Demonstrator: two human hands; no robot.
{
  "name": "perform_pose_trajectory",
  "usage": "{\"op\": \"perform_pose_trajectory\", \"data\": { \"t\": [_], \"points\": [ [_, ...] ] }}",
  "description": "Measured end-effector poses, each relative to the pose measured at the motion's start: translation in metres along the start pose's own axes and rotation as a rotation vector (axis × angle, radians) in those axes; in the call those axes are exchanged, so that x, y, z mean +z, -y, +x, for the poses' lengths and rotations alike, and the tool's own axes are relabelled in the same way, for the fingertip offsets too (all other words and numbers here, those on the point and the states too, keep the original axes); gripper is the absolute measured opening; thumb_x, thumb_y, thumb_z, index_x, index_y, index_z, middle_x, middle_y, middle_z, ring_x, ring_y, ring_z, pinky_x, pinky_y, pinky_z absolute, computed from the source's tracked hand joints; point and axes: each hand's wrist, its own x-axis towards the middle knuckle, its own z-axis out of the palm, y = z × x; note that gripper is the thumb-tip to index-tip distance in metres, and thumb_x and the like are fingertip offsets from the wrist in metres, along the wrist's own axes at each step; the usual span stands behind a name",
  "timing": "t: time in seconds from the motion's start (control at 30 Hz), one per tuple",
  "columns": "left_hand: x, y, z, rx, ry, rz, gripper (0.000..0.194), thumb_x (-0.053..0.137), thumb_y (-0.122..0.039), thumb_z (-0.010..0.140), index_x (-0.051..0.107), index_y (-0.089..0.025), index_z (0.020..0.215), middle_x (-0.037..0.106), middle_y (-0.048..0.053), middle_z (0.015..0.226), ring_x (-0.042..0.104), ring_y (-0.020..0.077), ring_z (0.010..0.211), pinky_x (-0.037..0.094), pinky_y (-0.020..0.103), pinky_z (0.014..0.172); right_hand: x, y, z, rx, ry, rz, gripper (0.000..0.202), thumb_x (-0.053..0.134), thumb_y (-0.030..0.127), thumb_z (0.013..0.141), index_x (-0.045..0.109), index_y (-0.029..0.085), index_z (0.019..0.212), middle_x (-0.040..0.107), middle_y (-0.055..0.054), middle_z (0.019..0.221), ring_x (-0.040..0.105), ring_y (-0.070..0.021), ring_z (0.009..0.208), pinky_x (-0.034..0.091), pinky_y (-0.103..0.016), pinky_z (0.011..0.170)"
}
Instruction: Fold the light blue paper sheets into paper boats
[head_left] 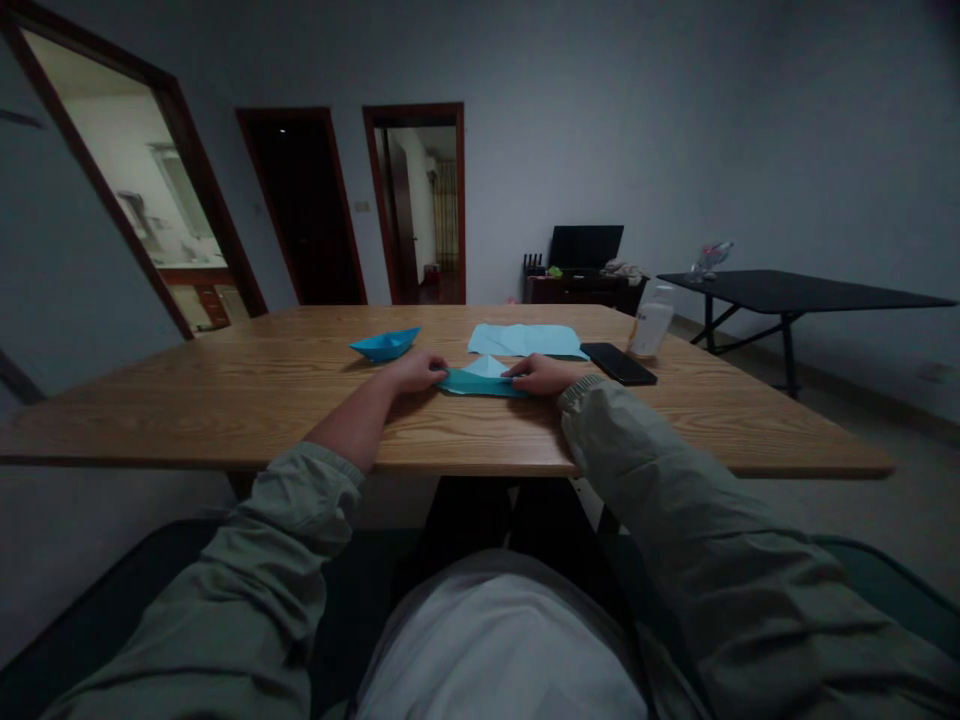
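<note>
Between my hands on the wooden table [480, 440] lies a partly folded sheet of blue paper [484, 382], with a pale triangular peak along its far side and a darker band along its near side. My left hand [417, 371] pinches its left end. At the right end, my right hand [546, 374] has its fingers closed on the paper. A finished blue paper boat [386, 345] sits beyond my left hand. Behind the folded piece rests a creased light blue sheet [525, 340], spread nearly flat.
To the right of the sheet lies a black phone [619, 363], with a whitish bottle [652, 322] standing behind it. A black folding table [787, 290] stands at the right. Against the back wall, a low cabinet carries a dark screen [586, 247].
</note>
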Motion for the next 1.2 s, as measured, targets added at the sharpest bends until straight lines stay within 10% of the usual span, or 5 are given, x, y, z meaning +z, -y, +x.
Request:
{"op": "perform_pose_trajectory", "data": {
  "t": [0.4,0.93,1.2],
  "points": [
    [-0.003,0.003,0.001,-0.060,-0.009,0.019,0.025,0.060,-0.023,0.070,0.073,-0.016,0.090,0.072,0.005,0.084,0.061,0.0158,0.074,0.044,0.023,0.066,-0.005,0.011,-0.014,0.009,-0.085,-0.426,0.034,0.057,0.017,0.074,0.074,0.020,0.103,0.073,-0.012,0.096,0.067,-0.0241,0.086,0.045,-0.028,0.075],
    [0.007,0.012,0.005,-0.103,-0.123,-0.362,0.045,0.063,-0.022,0.069,0.050,-0.018,0.112,0.067,0.004,0.090,0.061,0.0140,0.072,0.049,0.025,0.066,0.004,-0.010,-0.001,0.065,-0.270,-0.062,0.045,0.059,0.017,0.075,0.063,0.019,0.119,0.068,-0.007,0.109,0.062,-0.0151,0.080,0.044,-0.021,0.070],
    [0.003,-0.003,-0.001,-0.093,-0.072,-0.168,0.030,0.058,-0.021,0.073,0.058,-0.018,0.102,0.067,0.003,0.086,0.059,0.0146,0.073,0.046,0.024,0.066,0.005,-0.007,0.000,0.094,-0.231,-0.046,0.043,0.054,0.021,0.078,0.064,0.016,0.120,0.070,-0.006,0.092,0.060,-0.0149,0.072,0.042,-0.021,0.065]
  ]
}}
